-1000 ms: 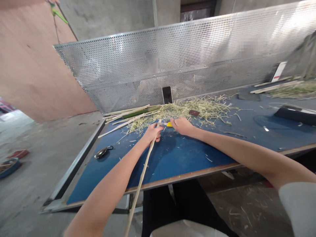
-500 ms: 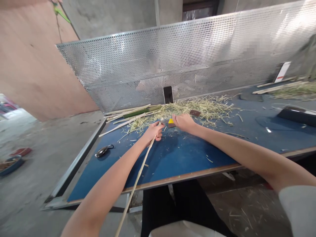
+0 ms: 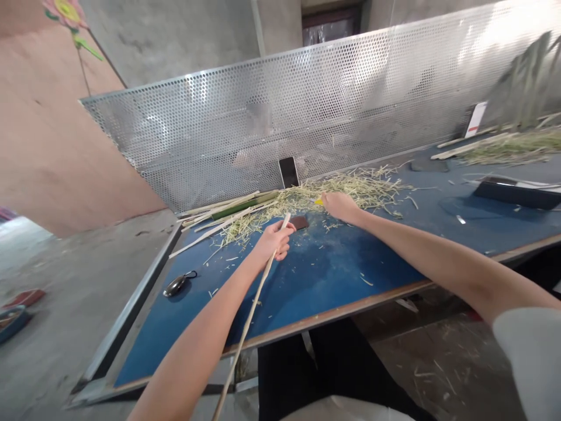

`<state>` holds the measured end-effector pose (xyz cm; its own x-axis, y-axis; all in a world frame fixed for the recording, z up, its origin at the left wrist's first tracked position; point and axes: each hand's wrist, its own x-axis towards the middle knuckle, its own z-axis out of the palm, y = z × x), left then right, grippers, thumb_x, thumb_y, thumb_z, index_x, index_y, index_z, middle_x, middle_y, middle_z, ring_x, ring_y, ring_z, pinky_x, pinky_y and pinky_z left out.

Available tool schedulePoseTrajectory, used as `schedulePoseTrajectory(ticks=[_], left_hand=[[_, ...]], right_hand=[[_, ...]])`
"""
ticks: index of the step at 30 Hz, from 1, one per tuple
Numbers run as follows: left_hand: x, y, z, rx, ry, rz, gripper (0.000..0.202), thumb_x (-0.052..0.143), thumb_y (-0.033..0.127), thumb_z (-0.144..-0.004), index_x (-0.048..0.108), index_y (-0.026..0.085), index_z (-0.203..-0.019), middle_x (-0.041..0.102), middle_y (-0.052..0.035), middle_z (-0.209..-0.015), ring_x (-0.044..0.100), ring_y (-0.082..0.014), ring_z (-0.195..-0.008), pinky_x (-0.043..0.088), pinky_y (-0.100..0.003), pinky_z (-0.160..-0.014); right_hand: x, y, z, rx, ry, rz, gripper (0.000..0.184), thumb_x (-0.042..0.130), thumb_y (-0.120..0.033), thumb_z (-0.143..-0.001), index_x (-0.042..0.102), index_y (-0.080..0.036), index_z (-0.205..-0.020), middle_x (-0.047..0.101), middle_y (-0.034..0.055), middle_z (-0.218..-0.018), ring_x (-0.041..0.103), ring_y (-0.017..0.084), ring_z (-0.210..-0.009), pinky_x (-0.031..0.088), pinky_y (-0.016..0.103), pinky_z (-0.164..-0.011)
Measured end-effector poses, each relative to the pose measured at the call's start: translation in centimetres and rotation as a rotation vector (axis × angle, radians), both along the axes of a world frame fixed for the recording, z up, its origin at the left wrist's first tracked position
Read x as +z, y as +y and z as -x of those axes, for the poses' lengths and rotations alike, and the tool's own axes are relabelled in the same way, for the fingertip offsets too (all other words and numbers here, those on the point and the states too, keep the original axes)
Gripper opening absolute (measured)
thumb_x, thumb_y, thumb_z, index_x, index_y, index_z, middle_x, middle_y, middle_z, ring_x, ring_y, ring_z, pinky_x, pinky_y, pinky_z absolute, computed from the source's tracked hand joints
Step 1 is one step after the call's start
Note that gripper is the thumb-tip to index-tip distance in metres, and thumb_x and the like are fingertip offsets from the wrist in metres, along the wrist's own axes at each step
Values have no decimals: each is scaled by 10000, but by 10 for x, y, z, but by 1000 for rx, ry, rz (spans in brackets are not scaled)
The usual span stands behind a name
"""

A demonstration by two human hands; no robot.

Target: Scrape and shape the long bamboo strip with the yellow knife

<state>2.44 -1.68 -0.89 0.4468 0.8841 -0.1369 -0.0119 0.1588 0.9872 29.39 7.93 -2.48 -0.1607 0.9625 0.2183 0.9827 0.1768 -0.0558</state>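
One long, slender bamboo strip (image 3: 248,327), pale cream and slightly uneven along its edges, slants from the left hand (image 3: 267,242) down past the blue table's (image 3: 307,286) near edge. The left grip pinches it near its blunt upper end; the right hand (image 3: 339,207) clasps a yellow-handled knife (image 3: 318,202) beside shavings (image 3: 372,188).

Shavings (image 3: 368,182) on table (image 3: 307,286), phone (image 3: 288,172) behind them (before the panel (image 3: 210,128)), strips (image 3: 209,234) to left
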Motion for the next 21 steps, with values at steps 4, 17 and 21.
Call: schedulePoseTrajectory(ticks=[4,17,21], left_hand=[[-3,9,4,99,14,33,240,778,339,-845,597,215,-942,287,144,-425,252,-63,-301,214,-176,-330],[-16,25,13,221,50,30,355,847,407,-829,554,216,-891,279,153,-437,274,-65,-306,226,-189,-327],[-19,26,12,227,58,10,342,832,384,-851,530,225,-879,284,149,-453,281,-62,-320,240,-189,-342]], right_hand=[[5,-8,16,-17,71,-93,736,90,-356,-1145,760,-86,-1004,735,177,-840,677,240,-752,401,323,-680],[-16,-28,60,236,-26,-118,501,272,-271,-1127,718,-69,-1236,780,193,-953,716,270,-867,432,318,-758],[-14,-32,65,248,-17,-82,516,276,-298,-1130,710,-53,-1260,783,208,-986,724,268,-890,456,326,-801]])
